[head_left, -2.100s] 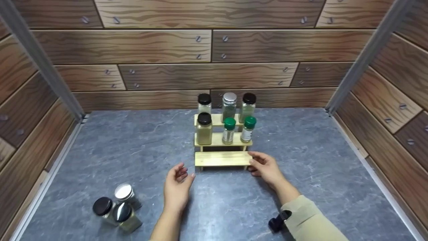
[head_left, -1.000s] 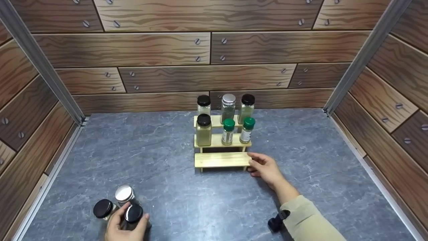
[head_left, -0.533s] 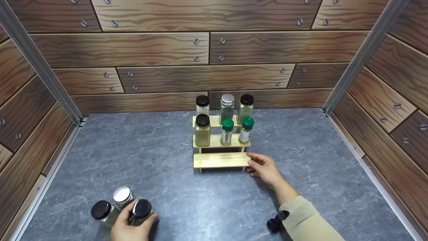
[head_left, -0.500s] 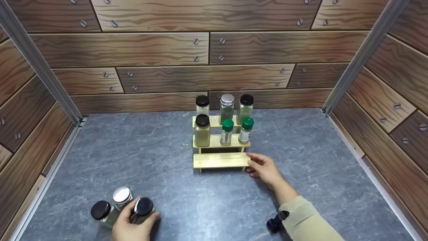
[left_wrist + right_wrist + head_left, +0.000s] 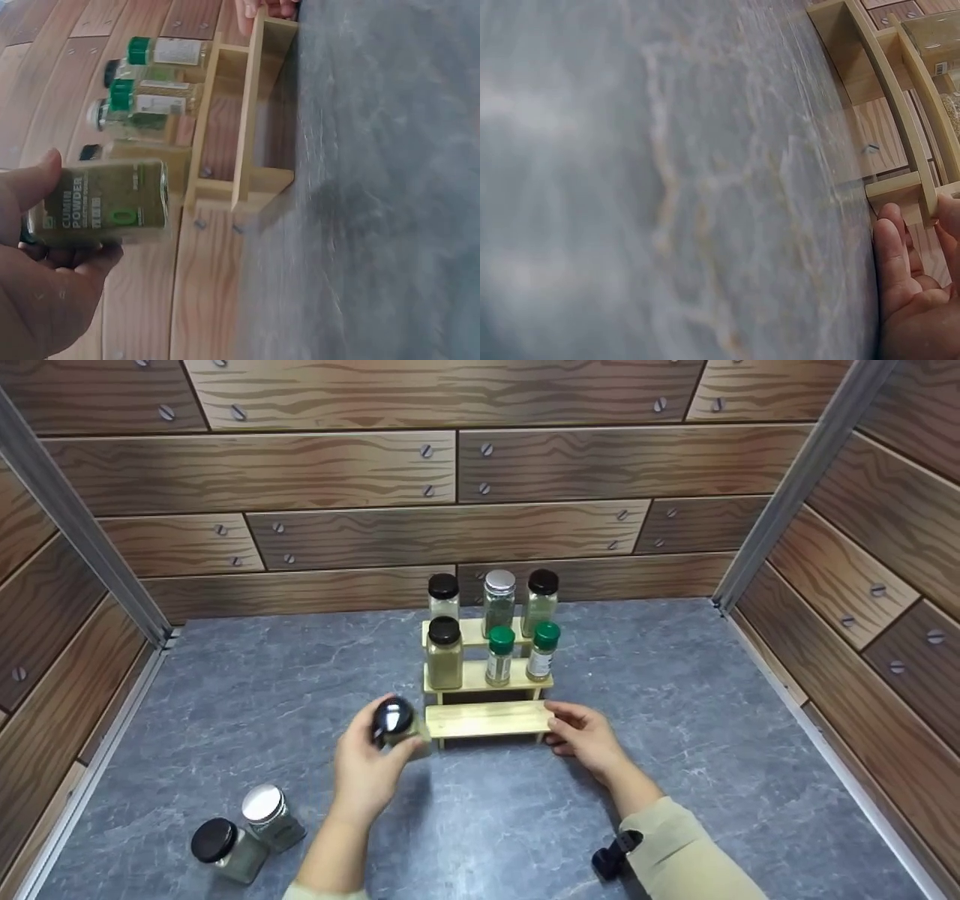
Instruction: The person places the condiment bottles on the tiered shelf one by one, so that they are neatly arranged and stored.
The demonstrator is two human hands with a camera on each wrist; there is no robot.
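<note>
While the left hand (image 5: 365,771) pinches the jar (image 5: 112,202) between thumb and fingers, the jar's long axis stands near upright, cap (image 5: 394,715) uppermost, just left of the front shelf (image 5: 487,719); base clearance is hard to judge from here. Left forearm (image 5: 339,844) reaches forward. The right hand (image 5: 591,741) pinches the shelf's right end.

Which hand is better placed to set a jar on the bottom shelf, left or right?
Left, most likely. The left hand holds a jar near the left end of the bottom shelf. The right hand grips that shelf's right end and has no jar, so it seems better suited to steadying.
</note>
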